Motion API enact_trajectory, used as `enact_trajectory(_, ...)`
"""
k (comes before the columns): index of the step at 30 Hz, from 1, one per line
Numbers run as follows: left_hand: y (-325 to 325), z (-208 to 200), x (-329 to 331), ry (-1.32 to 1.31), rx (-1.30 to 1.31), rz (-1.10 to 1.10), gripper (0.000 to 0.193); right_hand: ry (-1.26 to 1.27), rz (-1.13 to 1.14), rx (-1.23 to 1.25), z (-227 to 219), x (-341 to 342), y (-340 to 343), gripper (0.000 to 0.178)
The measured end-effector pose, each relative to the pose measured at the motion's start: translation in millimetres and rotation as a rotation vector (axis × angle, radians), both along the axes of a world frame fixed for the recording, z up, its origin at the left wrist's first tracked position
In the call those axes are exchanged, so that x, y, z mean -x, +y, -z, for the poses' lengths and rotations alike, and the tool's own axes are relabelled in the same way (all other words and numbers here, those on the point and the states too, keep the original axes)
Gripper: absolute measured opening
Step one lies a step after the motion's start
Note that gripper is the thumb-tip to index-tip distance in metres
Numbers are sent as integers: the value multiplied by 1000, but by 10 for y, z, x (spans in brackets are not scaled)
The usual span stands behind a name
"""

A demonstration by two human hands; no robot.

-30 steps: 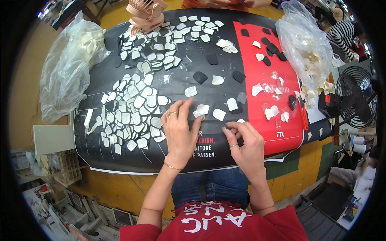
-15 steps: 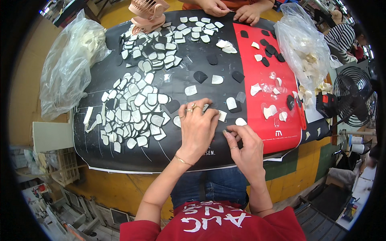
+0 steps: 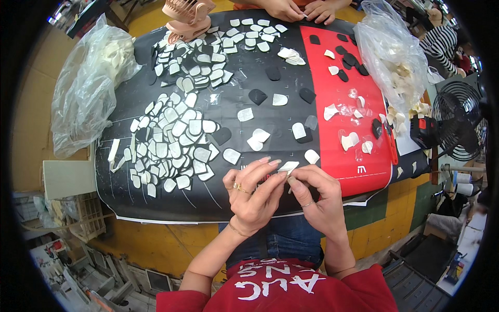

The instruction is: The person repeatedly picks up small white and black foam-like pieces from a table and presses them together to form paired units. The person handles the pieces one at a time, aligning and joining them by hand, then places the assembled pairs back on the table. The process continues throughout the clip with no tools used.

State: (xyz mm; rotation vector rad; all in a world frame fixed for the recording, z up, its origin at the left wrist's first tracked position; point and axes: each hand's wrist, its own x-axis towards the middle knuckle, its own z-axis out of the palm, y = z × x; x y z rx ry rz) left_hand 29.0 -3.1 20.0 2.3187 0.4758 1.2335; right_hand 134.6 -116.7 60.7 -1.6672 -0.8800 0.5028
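My left hand (image 3: 254,196) and my right hand (image 3: 318,191) meet above the near edge of the black mat. Between their fingertips a small white pad (image 3: 288,166) with one rounded end is pinched, tilted up from the surface. The fingers of both hands are closed on it. Just beyond lie two overlapping white pads (image 3: 257,138), with a single white pad (image 3: 231,156) to the left. Beside my right fingertips rests another white pad (image 3: 312,156). The pads' undersides are mostly hidden.
A large heap of white pads (image 3: 174,138) covers the left of the black mat (image 3: 208,195). Black pads and scraps lie on the red strip (image 3: 340,140). Plastic bags flank the mat; a fan (image 3: 455,115) stands right. Another person's hands (image 3: 319,10) work at the far edge.
My left hand has drawn back toward me from the middle of the mat and met my right hand. A white pad is now held between them, and two overlapping pads are uncovered.
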Motion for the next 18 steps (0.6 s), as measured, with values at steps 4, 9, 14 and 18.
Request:
enact_trajectory(4,-3,22,-10,-3,-5,118,31,-5,30,33,-9,-1,-17,15)
enact_trajectory(9,-11,-7,-15,-47,84,141,30,-10,23,18,-7,-14,-8,15)
enact_trajectory(14,-29,-94,62,-77,443,199,25,-41,17,45,-2,-20,13,11)
enact_trajectory(18,42,-85,117,-251,1087,194,21,-101,45,67,-9,-64,26,9)
